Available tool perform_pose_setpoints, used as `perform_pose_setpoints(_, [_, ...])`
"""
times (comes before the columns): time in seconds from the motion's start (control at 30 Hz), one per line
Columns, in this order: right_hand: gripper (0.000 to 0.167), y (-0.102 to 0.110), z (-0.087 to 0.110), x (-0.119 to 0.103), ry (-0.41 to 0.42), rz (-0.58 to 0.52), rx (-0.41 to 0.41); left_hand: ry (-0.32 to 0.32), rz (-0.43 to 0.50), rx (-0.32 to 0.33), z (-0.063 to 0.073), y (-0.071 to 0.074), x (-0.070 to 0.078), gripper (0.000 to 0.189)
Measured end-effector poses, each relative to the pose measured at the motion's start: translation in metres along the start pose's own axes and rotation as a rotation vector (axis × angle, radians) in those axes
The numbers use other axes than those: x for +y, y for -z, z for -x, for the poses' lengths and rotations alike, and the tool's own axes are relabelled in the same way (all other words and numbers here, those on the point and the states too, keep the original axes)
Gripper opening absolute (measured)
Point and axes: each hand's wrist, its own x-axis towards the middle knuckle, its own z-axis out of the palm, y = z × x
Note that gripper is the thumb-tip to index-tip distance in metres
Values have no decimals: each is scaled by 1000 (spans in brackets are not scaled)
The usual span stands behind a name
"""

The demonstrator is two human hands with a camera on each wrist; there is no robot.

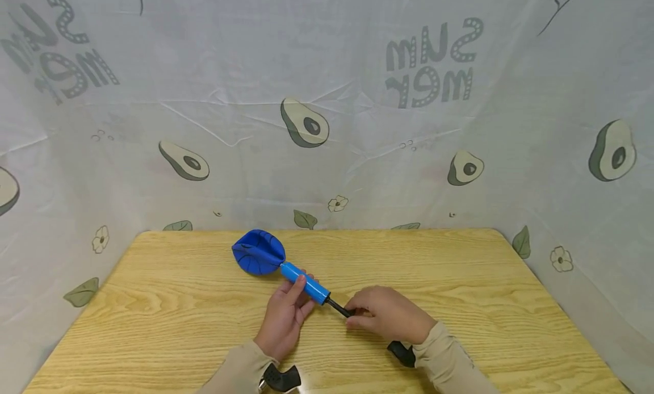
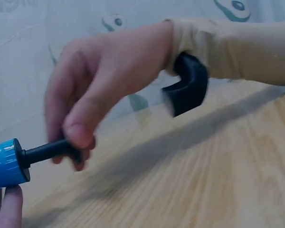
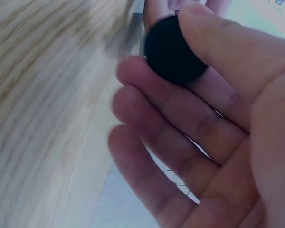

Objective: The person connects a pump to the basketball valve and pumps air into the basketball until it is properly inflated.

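A blue hand pump [image 1: 318,292] lies slantwise over the table, its far end meeting a limp, dented blue ball [image 1: 258,255] with dark lines. My left hand [image 1: 284,321] grips the pump's barrel, thumb on top. At the near end, my right hand [image 1: 390,315] pinches the black handle between thumb and fingers, and a length of black rod shows outside the barrel. The handle's round dark end [image 3: 173,52] fills the pinch in the right wrist view. The left wrist view shows the barrel [image 2: 7,164] and the rod [image 2: 45,152] running to the right hand.
Under the hands is a wood-grain table [image 1: 179,326]. A pale curtain [image 1: 245,172] printed with avocados, leaves and lettering hangs behind it and along both sides. Each wrist wears a black curved mount [image 1: 402,354] by a beige sleeve [image 1: 452,357].
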Motion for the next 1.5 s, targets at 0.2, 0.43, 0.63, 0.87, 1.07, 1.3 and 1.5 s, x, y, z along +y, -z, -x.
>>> perform_pose_setpoints(0.2, [16,-3,-2,1,6,108,110,40,-44,-63,9,-8,-5,61])
perform_pose_setpoints(0.43, [10,-5,-2,-3,20,58,103,15,-72,-36,5,-5,-3,58])
perform_pose_setpoints(0.63, [11,-4,2,-4,11,-7,79,2,-94,4,-5,5,7,46])
perform_pose_setpoints(0.87, [11,1,6,-1,-45,-9,44,-42,-59,51,-13,16,17,45])
perform_pose_setpoints(1.07, [14,7,9,-1,-67,-14,11,-57,-32,49,-16,22,21,41])
perform_pose_setpoints(1.3, [14,8,11,0,-70,1,18,-36,-4,57,-17,25,25,36])
perform_pose_setpoints(1.5, [16,5,10,1,-33,12,12,18,-27,50,-14,19,26,43])
